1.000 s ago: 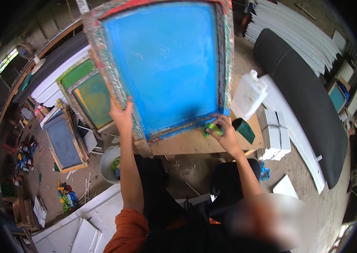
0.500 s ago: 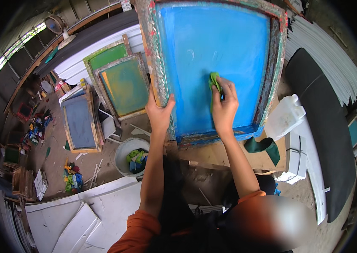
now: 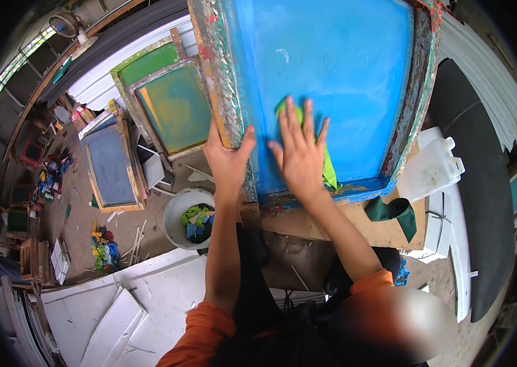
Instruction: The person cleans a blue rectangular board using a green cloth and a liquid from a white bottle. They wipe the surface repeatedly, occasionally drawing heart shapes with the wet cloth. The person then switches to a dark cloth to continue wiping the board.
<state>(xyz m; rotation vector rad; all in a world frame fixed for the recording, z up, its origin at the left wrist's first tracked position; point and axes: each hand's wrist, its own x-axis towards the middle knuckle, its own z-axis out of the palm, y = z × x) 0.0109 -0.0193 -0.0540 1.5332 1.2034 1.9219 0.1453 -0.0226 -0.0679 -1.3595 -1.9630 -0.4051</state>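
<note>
A large screen-printing frame point(image 3: 325, 79) with blue mesh fills the upper centre of the frame, its paint-stained wooden border resting on a brown board point(image 3: 356, 223) at lower centre. The person's left hand point(image 3: 229, 160) grips the frame's left border, thumb on the mesh side, fingers wrapped behind the wood. The right hand point(image 3: 298, 153) lies flat on the blue mesh, fingers spread apart, pressing a green cloth point(image 3: 325, 165) whose edges show above and to the right of the palm. At centre left a pale bucket point(image 3: 188, 215) holds coloured rags. Smaller frames, green point(image 3: 169, 101) and grey-blue point(image 3: 110, 164), lean at upper left. A white plastic jerrycan point(image 3: 432, 168) stands at right.
</note>
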